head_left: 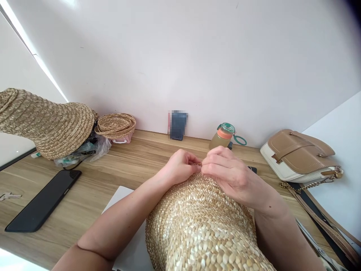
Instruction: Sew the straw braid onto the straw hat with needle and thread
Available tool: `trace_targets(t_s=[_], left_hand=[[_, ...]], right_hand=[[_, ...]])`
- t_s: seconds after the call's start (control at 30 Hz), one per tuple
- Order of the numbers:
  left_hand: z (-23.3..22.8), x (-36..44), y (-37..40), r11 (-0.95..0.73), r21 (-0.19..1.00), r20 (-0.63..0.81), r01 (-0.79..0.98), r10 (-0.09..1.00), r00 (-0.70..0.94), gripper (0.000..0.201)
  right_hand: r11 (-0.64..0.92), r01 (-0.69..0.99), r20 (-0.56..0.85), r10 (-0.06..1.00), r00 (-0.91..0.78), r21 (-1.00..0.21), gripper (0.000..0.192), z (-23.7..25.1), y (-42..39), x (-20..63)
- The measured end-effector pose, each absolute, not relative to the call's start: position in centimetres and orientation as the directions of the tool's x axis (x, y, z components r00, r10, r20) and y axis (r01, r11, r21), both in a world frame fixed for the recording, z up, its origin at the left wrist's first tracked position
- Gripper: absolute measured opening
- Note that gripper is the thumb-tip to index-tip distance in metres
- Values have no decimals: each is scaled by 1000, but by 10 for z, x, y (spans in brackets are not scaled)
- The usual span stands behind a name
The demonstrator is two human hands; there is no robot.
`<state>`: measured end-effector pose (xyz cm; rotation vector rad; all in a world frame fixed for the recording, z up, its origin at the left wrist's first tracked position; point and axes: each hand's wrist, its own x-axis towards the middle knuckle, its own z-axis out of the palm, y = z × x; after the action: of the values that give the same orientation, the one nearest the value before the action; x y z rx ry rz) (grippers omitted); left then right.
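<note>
A woven straw piece (197, 222), pale gold and domed like a hat crown, rises from the bottom centre toward my hands. My left hand (177, 165) pinches its far top edge with closed fingers. My right hand (225, 171) grips the same edge just to the right. A thin straw strand (196, 163) runs between the fingertips of both hands. The fingertips hide the exact spot where the strand meets the weave.
On the wooden table (113, 173): stacked straw hats (47, 120) and a small woven basket (116, 126) at far left, a black phone (42, 205), a key (8, 196), a bottle (222, 136), a tan-and-white handbag (299, 154) with chain strap, white paper (121, 195) under my left arm.
</note>
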<state>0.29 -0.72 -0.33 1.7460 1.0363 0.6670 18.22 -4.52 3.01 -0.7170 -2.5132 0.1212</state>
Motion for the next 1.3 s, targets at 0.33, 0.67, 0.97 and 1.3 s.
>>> trace_targets(t_s=[0.33,0.67,0.97,1.3], left_hand=[[-1,6,-9,-163,902,-62,400,868,493,23],[-1,6,-9,-189,878,-51,439,876,479,25],[-1,6,-10,-187,869,-51,458,887,459,25],[1,6,-12,-181,873,-58,453,884,465,26]], right_hand=[[719,548,454,695,-558,-428,12,31,-45,195],[672,570,450,740,-499,-473,11,33,-50,190],[570,700,340,820,-459,-430,12,43,-58,197],[467,838,186,883,-430,-280,21,47,-69,196]])
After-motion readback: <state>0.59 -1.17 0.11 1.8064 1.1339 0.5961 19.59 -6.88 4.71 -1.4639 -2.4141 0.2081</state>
